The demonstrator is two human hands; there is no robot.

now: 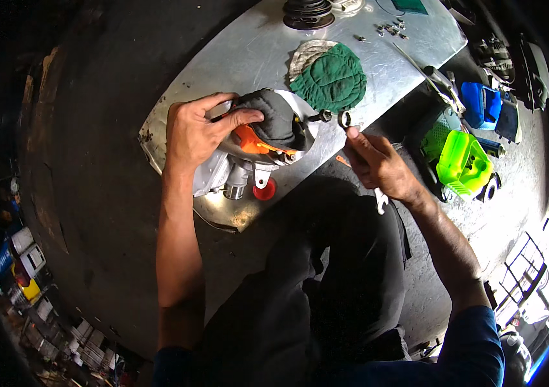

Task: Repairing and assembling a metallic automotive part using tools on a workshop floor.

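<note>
My left hand [198,132] grips a dark grey cloth [269,116] over a rounded metal engine part, thumb and fingers spread across its top. An orange piece [250,140] shows under the cloth. Grey metal casting [213,175] extends below my left wrist, with a bracket tab [261,175] facing me. From the part's right side a dark bolt [321,117] sticks out. In my right hand [381,164] is a combination wrench [381,201]; its ring end stands close to the bolt head, apart from it, and its open end points down below my palm.
A green and off-white cloth [332,77] lies on the metal table [235,58]. Small bolts [392,29] and a black ribbed part [308,14] sit farther back. A red cap [264,189] is near the front edge. Green [461,164] and blue [480,105] plastic containers stand at right.
</note>
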